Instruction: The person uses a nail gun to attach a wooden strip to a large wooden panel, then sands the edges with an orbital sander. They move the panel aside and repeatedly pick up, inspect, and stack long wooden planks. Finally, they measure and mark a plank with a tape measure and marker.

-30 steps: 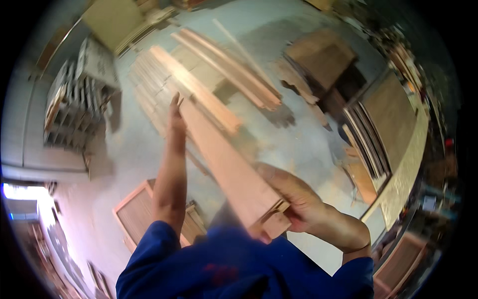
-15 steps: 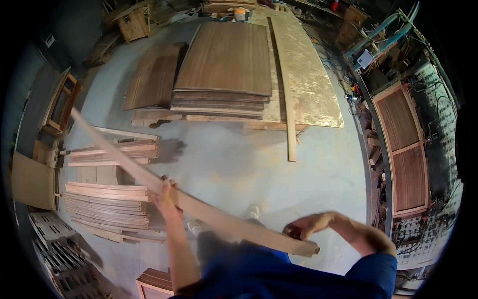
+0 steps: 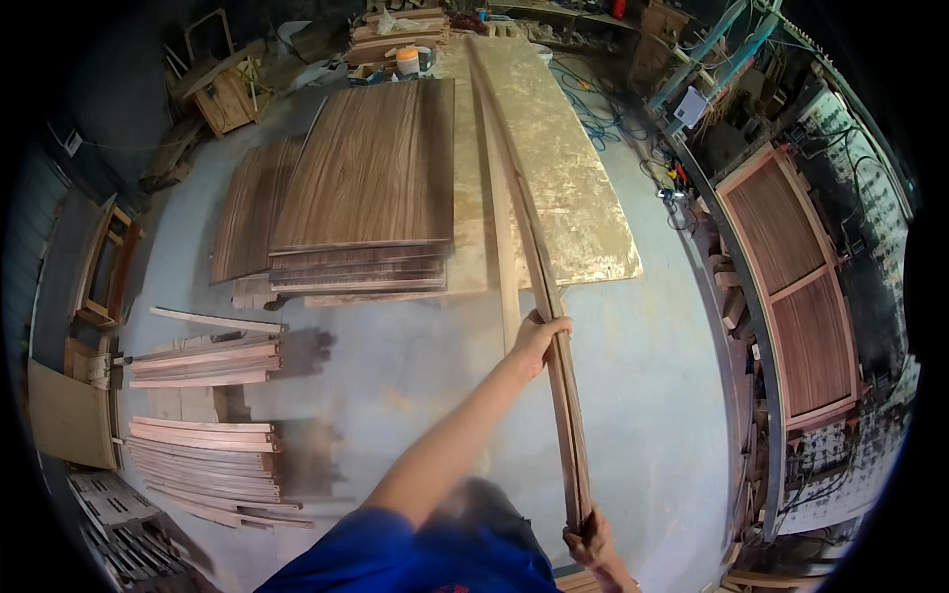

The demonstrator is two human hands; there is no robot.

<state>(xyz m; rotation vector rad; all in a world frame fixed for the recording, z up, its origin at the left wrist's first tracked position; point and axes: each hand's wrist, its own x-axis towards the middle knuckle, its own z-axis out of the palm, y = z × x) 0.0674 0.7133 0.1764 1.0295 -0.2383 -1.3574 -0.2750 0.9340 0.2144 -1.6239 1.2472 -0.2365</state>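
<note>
A long, narrow brown wooden strip (image 3: 560, 395) stretches away from me, from near my body to above the worktable. My left hand (image 3: 537, 342) is closed around it partway along, with the thumb over its edge. At its near end my right hand (image 3: 591, 542) has its fingers wrapped about the wood; the lower part of that hand is partly cut off by the strip and my body. A paler wooden strip (image 3: 502, 237) lies just left of the held one, jutting over the near edge of the worktable (image 3: 583, 217). Left of both sits a stack of dark wood-grain panels (image 3: 368, 163).
Bundles of light wooden slats (image 3: 203, 460) lie on the floor at the left, with more slats (image 3: 206, 364) beyond them. A framed two-panel door (image 3: 791, 282) rests along the right side. Blue cables (image 3: 598, 124) and an orange-lidded tub (image 3: 407, 61) are farther back.
The held strip has swung from pointing far left to pointing ahead over the worktable. My left hand has moved right with it, and my right hand has drawn nearer to my body.
</note>
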